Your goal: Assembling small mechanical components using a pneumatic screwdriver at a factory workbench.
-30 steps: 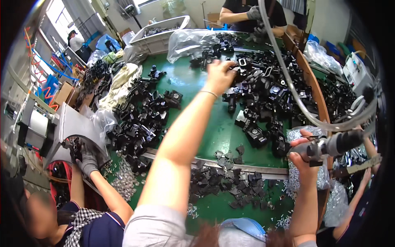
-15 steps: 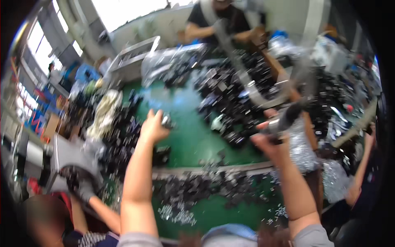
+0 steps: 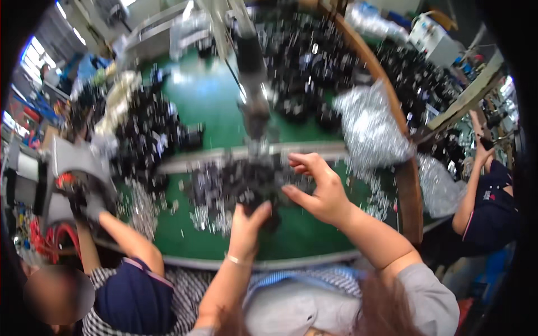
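My left hand (image 3: 246, 229) is low over the front of the green bench, with its thumb and fingers closed round a small black part (image 3: 272, 217), blurred and partly covered by the hand. To its right, my right hand (image 3: 322, 193) has its thumb and fingers apart and nothing between them. Above and between both hands hangs a dark power screwdriver (image 3: 252, 61), its silver lower end (image 3: 256, 112) smeared by motion. Just beyond my left hand lies a heap of dark flat pieces (image 3: 216, 182). Small silver pieces (image 3: 210, 220) are scattered beside my left hand.
A pale ledge (image 3: 196, 163) crosses the green bench (image 3: 207, 117). Black parts are heaped left (image 3: 148, 126) and at the far right (image 3: 305, 61). A shiny clear bag (image 3: 372, 126) rests against the wooden divider (image 3: 412, 201). Co-workers' arms work at left (image 3: 131, 238) and right (image 3: 471, 185).
My right hand has let go of the power screwdriver, which now hangs farther left. My left hand has come back toward me with the black part. The view has tilted downward.
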Motion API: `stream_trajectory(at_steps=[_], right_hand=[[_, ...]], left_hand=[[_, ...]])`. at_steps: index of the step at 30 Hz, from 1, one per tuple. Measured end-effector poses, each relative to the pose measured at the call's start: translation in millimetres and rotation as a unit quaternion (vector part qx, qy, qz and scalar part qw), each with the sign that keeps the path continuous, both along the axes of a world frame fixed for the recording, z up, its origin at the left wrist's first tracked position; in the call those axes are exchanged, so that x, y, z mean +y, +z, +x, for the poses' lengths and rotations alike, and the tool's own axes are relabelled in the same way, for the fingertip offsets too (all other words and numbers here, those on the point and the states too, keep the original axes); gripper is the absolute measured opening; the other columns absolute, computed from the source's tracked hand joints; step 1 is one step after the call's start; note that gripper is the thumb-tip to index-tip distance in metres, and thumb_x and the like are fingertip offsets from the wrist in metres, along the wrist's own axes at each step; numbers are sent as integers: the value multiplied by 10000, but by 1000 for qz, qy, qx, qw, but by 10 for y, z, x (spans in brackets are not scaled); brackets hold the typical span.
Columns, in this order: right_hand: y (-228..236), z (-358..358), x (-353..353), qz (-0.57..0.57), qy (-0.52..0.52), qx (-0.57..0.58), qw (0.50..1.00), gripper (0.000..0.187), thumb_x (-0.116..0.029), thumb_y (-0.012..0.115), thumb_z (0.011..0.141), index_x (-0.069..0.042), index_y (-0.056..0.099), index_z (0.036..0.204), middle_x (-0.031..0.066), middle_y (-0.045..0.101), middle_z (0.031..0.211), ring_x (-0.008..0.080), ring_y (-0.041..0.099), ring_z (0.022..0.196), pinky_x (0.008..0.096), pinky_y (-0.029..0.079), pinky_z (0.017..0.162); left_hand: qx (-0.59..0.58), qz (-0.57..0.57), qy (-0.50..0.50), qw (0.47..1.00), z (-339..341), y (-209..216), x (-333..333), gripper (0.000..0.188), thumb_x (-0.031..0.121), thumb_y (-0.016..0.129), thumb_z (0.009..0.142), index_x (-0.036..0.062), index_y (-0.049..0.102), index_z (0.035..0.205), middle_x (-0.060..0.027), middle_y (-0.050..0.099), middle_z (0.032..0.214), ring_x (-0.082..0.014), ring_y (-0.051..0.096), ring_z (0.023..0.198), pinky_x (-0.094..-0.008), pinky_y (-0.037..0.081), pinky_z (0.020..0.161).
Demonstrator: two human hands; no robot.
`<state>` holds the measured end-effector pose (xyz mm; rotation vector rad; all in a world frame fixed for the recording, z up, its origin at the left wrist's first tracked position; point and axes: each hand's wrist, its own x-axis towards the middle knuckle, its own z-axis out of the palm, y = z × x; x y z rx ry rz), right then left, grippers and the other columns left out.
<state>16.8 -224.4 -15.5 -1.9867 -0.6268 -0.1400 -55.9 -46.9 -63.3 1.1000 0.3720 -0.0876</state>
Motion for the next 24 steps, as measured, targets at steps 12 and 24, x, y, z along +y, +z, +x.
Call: stream_trajectory(at_steps=[12, 24], right_hand=[[-610, -715, -119, -92, 35, 10, 995, 533, -39, 741, 670, -63, 570, 1175, 159, 591, 1002, 318, 625, 864, 381, 538, 742], [-756, -791, -321, -207, 110, -140, 962, 540, -105, 752, 639, -81, 583, 1151, 150, 568, 1095, 338, 601, 957, 464, 510, 868]], left_hand=[[74, 168, -145, 972, -598, -160, -59, 241, 160, 670, 876, 45, 608, 1079, -39, 628, 928, -119, 593, 769, -268, 491, 670], [-24, 719, 195, 667, 511, -57, 1425, 254, 110, 697, 764, 52, 626, 1000, -162, 553, 988, -350, 559, 929, -433, 478, 806]])
